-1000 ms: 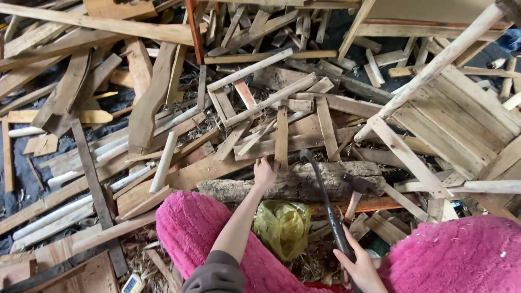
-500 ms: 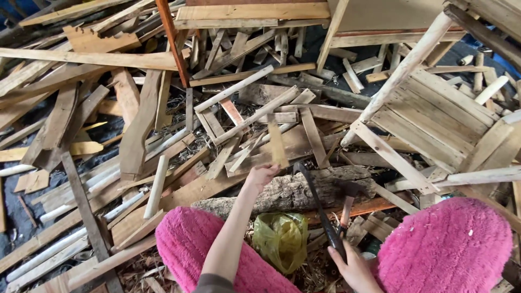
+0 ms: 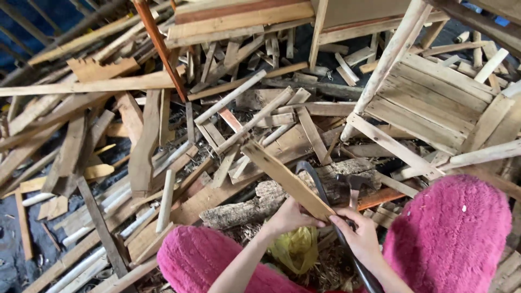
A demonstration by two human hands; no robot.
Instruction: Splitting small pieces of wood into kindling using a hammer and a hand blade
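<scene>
Both hands pinch the slat (image 3: 287, 179) at its near end, left (image 3: 290, 216) and right (image 3: 358, 239) fingers closed on it; looks light, stiff, splintery.

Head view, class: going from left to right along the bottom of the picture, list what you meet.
Loose wooden slats → left pink knee → left hand gripping a flat wooden strip → yellow bag → right hand on the strip's near end → right pink knee.
</scene>
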